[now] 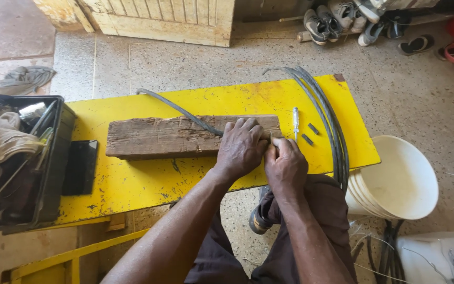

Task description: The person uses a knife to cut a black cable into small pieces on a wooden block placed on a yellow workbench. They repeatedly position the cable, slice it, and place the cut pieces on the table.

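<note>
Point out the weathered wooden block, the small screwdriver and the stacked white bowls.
Weathered wooden block (158,138), head view, middle of top face.
Small screwdriver (295,122), head view, its shaft.
Stacked white bowls (401,179), head view, inside of top bowl.

The yellow table (132,184) carries a weathered wooden block (164,137). A grey cable (327,115), screwdriver (295,122) and black tray (80,167) also lie on it.

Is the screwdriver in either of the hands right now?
No: the screwdriver lies on the yellow table, just clear of both hands on the wooden block.

home workshop: yellow bench (132,184), tool crate (53,158), cable (327,110), shoes (337,18).
</note>
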